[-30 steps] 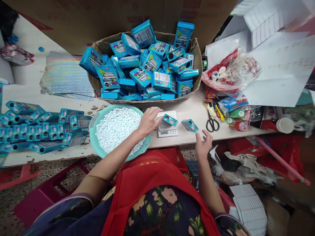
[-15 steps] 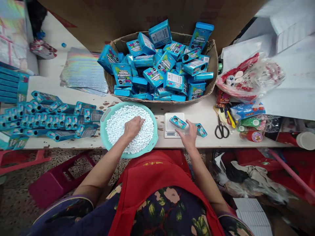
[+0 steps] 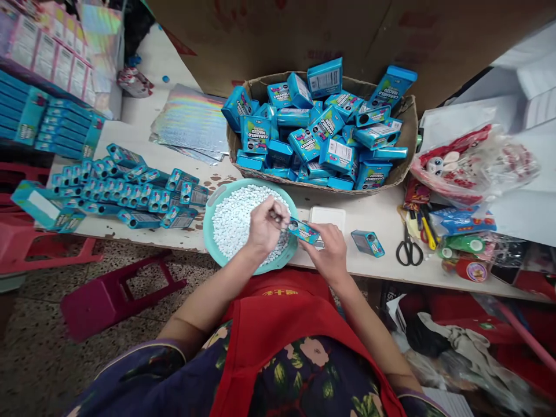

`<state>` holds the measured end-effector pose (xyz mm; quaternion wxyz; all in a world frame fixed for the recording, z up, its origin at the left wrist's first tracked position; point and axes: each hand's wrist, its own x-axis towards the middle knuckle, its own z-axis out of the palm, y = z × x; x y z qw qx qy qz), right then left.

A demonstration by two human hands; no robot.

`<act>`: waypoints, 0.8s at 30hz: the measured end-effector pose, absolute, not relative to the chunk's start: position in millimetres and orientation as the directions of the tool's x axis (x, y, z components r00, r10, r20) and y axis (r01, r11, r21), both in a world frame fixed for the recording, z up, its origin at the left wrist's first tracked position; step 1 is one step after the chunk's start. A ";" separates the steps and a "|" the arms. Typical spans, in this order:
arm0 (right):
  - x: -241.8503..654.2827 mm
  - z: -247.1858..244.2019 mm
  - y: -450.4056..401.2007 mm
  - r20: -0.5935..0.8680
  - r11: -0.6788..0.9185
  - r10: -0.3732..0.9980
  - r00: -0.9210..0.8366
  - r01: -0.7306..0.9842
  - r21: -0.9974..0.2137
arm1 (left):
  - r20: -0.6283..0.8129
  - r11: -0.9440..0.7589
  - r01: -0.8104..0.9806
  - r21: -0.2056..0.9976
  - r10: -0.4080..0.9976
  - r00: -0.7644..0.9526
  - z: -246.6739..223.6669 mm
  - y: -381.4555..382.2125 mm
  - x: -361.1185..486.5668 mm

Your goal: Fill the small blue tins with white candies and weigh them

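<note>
My right hand (image 3: pixel 329 250) grips a small blue candy box (image 3: pixel 304 231) between thumb and fingers, tilted over the right rim of a mint-green basin (image 3: pixel 209 231). My left hand (image 3: pixel 266 227) is closed, its fingertips at the left end of that box, where a round hole shows. What it holds is hidden by the fingers. Under the left hand, small white candies (image 3: pixel 232 217) fill the basin. Behind the right hand sits a white kitchen scale (image 3: pixel 334 215), partly covered. Another blue box (image 3: pixel 368 243) lies on the table to the right.
A cardboard carton (image 3: pixel 410 130) piled with blue boxes stands behind the basin. Rows of blue boxes (image 3: pixel 125 191) lie at left, near holographic sheets (image 3: pixel 191 119). Black scissors (image 3: pixel 409 252) and plastic-wrapped items (image 3: pixel 473 168) are at right. A magenta stool (image 3: pixel 99 301) stands below the table.
My left hand has lifted out of the candies and moved right to the box. My right hand has picked the box off the scale and brought it to the basin. The view has shifted left.
</note>
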<state>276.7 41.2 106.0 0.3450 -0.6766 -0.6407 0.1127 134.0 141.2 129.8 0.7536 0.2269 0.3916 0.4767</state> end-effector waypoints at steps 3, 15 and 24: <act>262.7 104.6 43.7 0.268 0.045 0.950 0.159 0.782 -0.622 | -0.223 0.277 -0.496 0.823 0.960 0.167 134.6 128.5 150.7; 252.9 109.3 49.4 0.272 0.048 0.939 0.212 0.700 -0.713 | -0.035 0.045 -0.195 0.980 0.998 0.054 125.1 140.8 115.4; 254.7 107.6 48.3 0.268 0.022 0.933 0.242 0.701 -0.713 | -0.377 -0.078 0.881 0.466 0.883 0.278 40.2 155.1 35.7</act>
